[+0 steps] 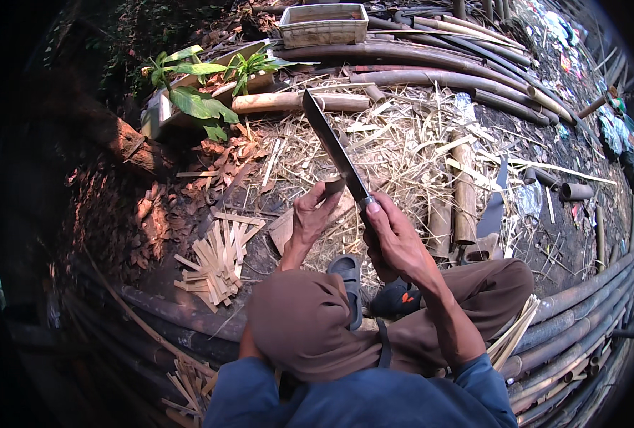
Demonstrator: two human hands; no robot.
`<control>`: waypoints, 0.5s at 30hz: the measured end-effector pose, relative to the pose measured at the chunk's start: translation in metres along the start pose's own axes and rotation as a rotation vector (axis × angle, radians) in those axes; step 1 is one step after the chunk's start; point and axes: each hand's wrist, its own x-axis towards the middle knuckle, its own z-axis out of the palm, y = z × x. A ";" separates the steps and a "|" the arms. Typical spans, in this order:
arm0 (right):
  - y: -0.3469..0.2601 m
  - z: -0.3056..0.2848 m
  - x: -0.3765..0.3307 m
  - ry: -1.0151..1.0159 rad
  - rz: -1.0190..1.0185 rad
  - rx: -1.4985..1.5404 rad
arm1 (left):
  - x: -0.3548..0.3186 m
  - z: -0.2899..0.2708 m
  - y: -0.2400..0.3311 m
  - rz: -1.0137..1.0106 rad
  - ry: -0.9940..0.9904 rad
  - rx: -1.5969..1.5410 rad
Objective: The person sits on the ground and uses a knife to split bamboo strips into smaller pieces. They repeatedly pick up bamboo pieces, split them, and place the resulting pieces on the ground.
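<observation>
The right hand [395,239], fingers wrapped closed, grips a long, dark metal knife [331,146]. The left hand [310,220], fingers curled, pinches a short, brownish bamboo piece [334,187] just left of the knife.

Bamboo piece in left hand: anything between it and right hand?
Yes: the knife in the right hand lies between them in this view, close beside the bamboo piece. Can't tell if they touch.

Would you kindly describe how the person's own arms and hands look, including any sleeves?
Plain blue sleeves end near the elbows, leaving the forearms bare. The left hand and right hand wear no gloves, and no watch shows on the right wrist. The brown trouser leg hides part of the left forearm.
</observation>
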 end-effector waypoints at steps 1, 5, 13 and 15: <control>-0.002 0.001 -0.003 -0.009 0.041 0.055 | 0.000 0.000 0.004 -0.055 0.004 0.018; 0.018 0.019 -0.015 0.056 -0.067 -0.064 | -0.008 0.000 0.008 -0.080 -0.004 0.108; 0.033 0.024 -0.011 0.180 -0.307 -0.424 | -0.007 -0.010 0.001 -0.203 -0.100 0.036; 0.023 0.020 -0.011 0.185 -0.356 -0.378 | -0.002 -0.011 0.015 -0.146 -0.069 0.160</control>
